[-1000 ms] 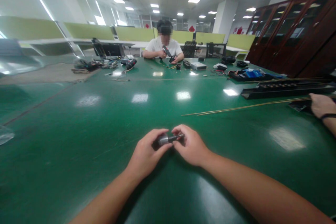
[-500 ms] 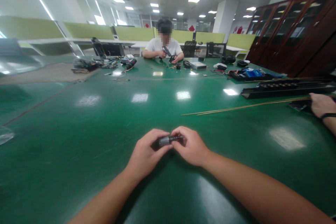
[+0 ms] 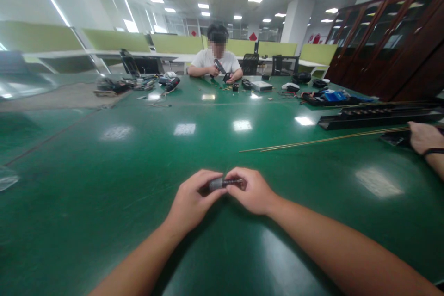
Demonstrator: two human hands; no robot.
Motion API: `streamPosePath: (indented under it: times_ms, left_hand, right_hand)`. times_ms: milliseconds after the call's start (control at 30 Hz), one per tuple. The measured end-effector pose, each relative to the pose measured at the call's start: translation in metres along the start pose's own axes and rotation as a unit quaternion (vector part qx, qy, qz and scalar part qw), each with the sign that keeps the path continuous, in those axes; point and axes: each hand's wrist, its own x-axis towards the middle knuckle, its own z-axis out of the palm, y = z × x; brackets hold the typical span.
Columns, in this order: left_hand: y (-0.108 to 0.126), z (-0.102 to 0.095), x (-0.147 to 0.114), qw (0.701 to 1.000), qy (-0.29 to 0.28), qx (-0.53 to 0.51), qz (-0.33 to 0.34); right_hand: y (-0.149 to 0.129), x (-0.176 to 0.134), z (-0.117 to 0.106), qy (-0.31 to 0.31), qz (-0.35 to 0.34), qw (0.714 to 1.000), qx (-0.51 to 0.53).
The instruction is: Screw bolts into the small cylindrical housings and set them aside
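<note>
L hand [image 3: 190, 199]: thumb + fingers curled partway, gap approx. the width of the thick grey end of the metal pc [image 3: 216, 184] – has hold of that end.
R hand [image 3: 255, 192]: thumb & fingertips pinched nearly tog. on the pc's thin dark shaft; tip partly hidden by fingers.
Metal pc: roughly level, spanning L to R btwn both hands, near side of green table [image 3: 104, 185]; contact w/ tabletop unclear.
Gold rods [image 3: 312, 141]: two, thin, on table beyond R hand, running off R to a co-worker's hand [image 3: 425, 138] w/ dark wristband [image 3: 435, 151].
Black channel [image 3: 374, 120]: long, just behind rods, R side.
Person opp. [image 3: 215, 61]: seated, white top, dark tool [image 3: 219, 67] in one hand, small black part [image 3: 227, 77] at the other.
Far L: power drill [image 3: 171, 84] beside misc. parts [image 3: 138, 83] – too small to ID.
Far R: blue item [image 3: 335, 96] amid dark bits; brown cabinets [image 3: 381, 37] behind.
</note>
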Motion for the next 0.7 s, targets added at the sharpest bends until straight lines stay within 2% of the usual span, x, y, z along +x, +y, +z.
streamPosePath:
  times_ms: [700]
  left_hand:
    - [-0.0043, -0.001, 0.0018, 1.0, 0.014, 0.006, -0.026]
  right_hand:
    - [0.0053, 0.0007, -0.0007, -0.001, 0.069, 0.997, 0.032]
